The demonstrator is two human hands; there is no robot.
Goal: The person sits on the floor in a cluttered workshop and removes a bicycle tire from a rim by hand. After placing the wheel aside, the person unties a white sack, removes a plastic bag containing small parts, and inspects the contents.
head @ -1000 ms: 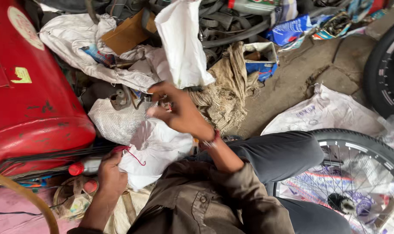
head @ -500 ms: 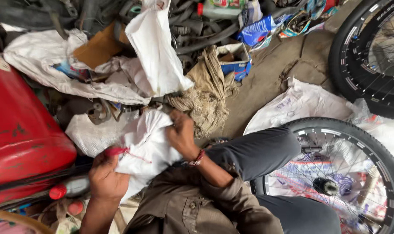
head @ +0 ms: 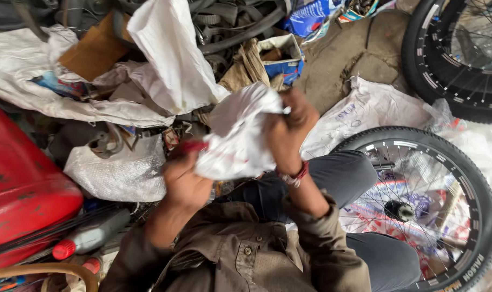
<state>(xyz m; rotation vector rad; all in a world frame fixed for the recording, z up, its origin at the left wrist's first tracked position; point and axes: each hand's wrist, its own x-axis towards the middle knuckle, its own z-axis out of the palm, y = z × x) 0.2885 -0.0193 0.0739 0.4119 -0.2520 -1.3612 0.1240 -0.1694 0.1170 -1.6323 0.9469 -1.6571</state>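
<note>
1. You have lifted the crumpled white plastic bag (head: 239, 135) since half a second ago: before it was low, near your lap, and now it is raised in front of your chest, between both hands.
2. Your right hand (head: 287, 130) has come up with it and is clenched around the upper right part of the bag; a red band sits on that wrist.
3. Your left hand (head: 185, 178) grasps the lower left edge of the bag. Something red shows just at its fingers, but I cannot tell what it is because of blur.
4. The view has also shifted: the red tank (head: 18, 189) now fills less of the left side, and the spoked wheel (head: 419, 211) at your right knee is seen more fully.
5. A small open box (head: 281, 57), blue and white, stands at the top centre, behind the bag, with dark pieces inside.
6. A blue and white printed packet (head: 311, 16) lies at the top edge, just right of the box.
7. A large white sack (head: 170, 59) hangs at the upper left of the bag, and a brown cardboard piece (head: 91, 51) lies beside it.
8. A woven white sack (head: 124, 173) rests on the ground left of your left hand.
9. A grey bottle with red cap (head: 86, 238) lies under the tank, bottom left.
</note>
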